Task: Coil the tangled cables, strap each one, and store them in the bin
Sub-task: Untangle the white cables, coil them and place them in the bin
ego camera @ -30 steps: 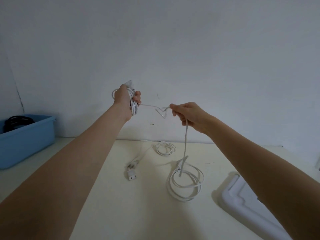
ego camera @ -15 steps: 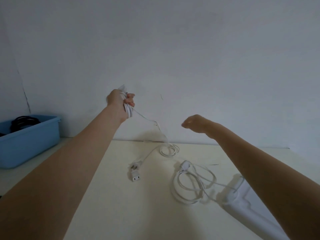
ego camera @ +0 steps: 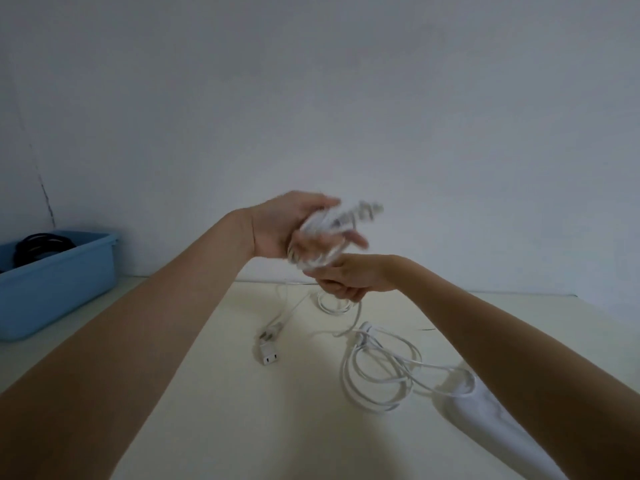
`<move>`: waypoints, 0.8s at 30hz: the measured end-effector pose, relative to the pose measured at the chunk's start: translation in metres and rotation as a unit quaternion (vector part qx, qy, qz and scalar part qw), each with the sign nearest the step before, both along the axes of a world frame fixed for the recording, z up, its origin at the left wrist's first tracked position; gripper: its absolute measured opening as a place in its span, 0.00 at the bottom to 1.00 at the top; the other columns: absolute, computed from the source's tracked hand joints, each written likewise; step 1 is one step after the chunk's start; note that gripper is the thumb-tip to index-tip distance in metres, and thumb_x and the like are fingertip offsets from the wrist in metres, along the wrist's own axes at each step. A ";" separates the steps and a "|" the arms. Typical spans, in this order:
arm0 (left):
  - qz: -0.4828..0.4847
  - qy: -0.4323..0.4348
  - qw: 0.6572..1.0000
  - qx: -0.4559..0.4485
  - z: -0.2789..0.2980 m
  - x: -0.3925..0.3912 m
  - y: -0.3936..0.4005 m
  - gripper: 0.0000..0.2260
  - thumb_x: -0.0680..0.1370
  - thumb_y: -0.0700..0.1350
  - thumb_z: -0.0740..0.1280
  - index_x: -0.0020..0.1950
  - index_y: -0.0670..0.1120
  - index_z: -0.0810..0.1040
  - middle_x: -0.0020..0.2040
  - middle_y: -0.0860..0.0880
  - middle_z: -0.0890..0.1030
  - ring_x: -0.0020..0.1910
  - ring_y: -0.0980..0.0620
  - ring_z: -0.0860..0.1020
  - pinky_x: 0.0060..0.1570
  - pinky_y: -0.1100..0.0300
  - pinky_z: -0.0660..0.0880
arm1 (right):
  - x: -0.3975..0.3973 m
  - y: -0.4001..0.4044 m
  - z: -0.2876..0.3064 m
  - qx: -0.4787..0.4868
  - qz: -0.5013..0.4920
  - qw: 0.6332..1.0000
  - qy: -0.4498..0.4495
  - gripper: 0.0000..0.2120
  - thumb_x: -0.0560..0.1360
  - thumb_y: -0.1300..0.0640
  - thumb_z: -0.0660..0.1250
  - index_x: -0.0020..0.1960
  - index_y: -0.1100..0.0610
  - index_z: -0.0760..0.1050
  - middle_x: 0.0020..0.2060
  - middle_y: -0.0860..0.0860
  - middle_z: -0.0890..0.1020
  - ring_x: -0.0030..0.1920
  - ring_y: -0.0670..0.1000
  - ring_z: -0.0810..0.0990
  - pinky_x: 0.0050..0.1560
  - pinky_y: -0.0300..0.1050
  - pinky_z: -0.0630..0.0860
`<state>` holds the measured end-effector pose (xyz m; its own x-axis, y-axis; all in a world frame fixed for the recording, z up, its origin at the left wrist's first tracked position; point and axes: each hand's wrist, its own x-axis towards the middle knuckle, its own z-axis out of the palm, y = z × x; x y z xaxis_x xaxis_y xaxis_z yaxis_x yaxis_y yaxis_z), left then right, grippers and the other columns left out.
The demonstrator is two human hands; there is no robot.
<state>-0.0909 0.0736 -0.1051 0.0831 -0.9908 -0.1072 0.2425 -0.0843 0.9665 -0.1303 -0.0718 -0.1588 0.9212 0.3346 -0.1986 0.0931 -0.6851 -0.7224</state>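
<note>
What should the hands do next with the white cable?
Probably wind another loop onto the coil in the left hand. The right hand grips the cable just below it, and loose loops lie uncoiled on the table.

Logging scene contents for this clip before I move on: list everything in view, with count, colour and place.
coiled cable bundle: one, white, blurred, in the left hand
loose cable: white loops on the table, centre-right; count unclear
plug: one, white, on the table, centre
bin: one, blue, far left
black cable: one coil, inside the bin
white object: one, lower right, partly hidden
table: one, cream
left hand: holds the bundle
right hand: grips cable beneath the bundle
</note>
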 end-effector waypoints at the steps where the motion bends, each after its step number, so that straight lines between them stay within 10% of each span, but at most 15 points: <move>1: -0.031 -0.077 0.995 0.056 -0.005 0.000 0.001 0.25 0.82 0.52 0.44 0.62 0.31 0.66 0.33 0.46 0.79 0.23 0.57 0.73 0.26 0.66 0.71 | -0.001 -0.008 0.002 -0.015 -0.031 0.999 -0.023 0.19 0.82 0.56 0.53 0.32 0.54 0.59 0.28 0.50 0.58 0.26 0.45 0.55 0.28 0.37 0.54; 10: -0.001 -0.220 0.935 0.280 -0.031 -0.001 0.000 0.35 0.79 0.61 0.39 0.63 0.35 0.70 0.49 0.45 0.83 0.33 0.56 0.78 0.32 0.68 0.72 | -0.008 -0.053 0.051 0.117 -0.232 0.951 -0.168 0.23 0.77 0.53 0.64 0.28 0.53 0.59 0.18 0.44 0.61 0.21 0.45 0.56 0.22 0.35 0.53; 17: 0.216 -0.052 0.967 0.124 -0.041 0.003 0.006 0.39 0.78 0.65 0.38 0.59 0.35 0.72 0.49 0.41 0.82 0.36 0.51 0.82 0.33 0.64 0.77 | -0.016 -0.037 0.058 0.179 -0.199 0.951 -0.158 0.21 0.79 0.55 0.62 0.28 0.55 0.63 0.20 0.45 0.60 0.20 0.44 0.55 0.22 0.35 0.51; 24: 0.459 0.125 0.873 -0.103 -0.027 0.019 -0.002 0.25 0.83 0.54 0.44 0.47 0.37 0.72 0.38 0.40 0.81 0.34 0.47 0.80 0.33 0.62 0.77 | -0.020 -0.001 0.039 0.169 -0.081 0.975 -0.119 0.20 0.82 0.53 0.55 0.32 0.55 0.65 0.20 0.44 0.59 0.21 0.43 0.54 0.22 0.35 0.50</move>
<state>-0.0715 0.0712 -0.1321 0.8524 -0.5192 -0.0628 0.3221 0.4264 0.8452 -0.1502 -0.0730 -0.1194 0.9741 0.1896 0.1234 0.1955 -0.4311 -0.8809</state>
